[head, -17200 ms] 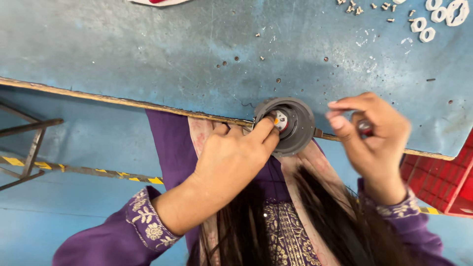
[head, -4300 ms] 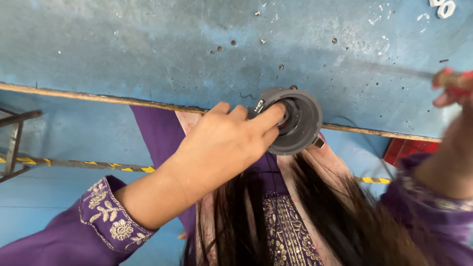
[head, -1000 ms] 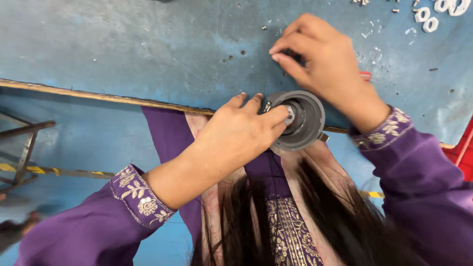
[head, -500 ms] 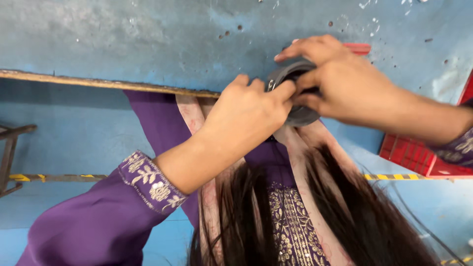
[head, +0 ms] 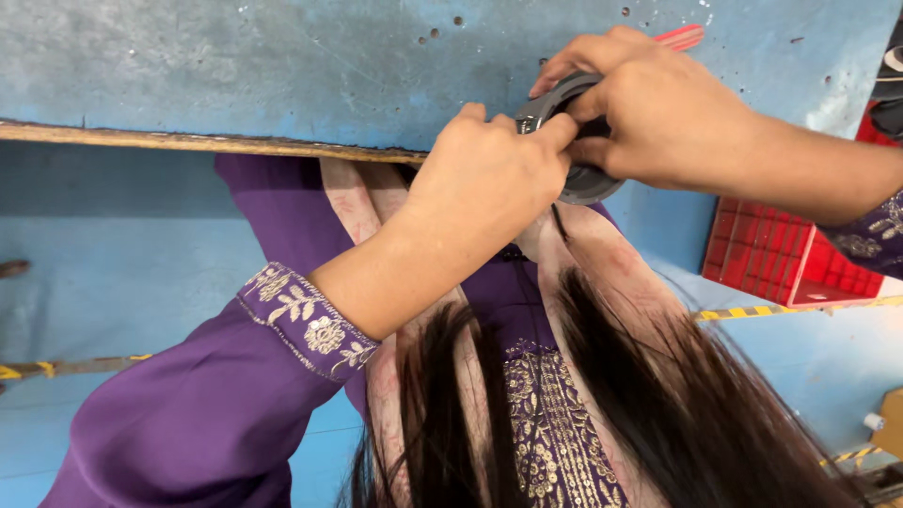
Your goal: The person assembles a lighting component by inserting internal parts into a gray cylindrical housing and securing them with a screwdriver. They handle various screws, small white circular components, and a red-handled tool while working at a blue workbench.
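A dark grey round disc-shaped part (head: 581, 179) sits at the near edge of the blue worktable (head: 235, 66). My left hand (head: 489, 179) grips its left rim with thumb and fingers. My right hand (head: 658, 113) covers the part from above and the right, with fingers curled over its top. A red-handled tool (head: 679, 38) sticks out from behind my right hand; whether that hand holds it I cannot tell. The middle of the part is hidden by both hands.
A red plastic crate (head: 785, 254) stands on the blue floor at the right. Yellow-black floor tape (head: 752, 310) runs past it. The table's wooden front edge (head: 188, 141) crosses the view. My purple sleeves and long dark hair fill the lower half.
My right hand has come down from the table surface onto the round part and now covers it. My left hand stays on the rim. The view has shifted left and closer.
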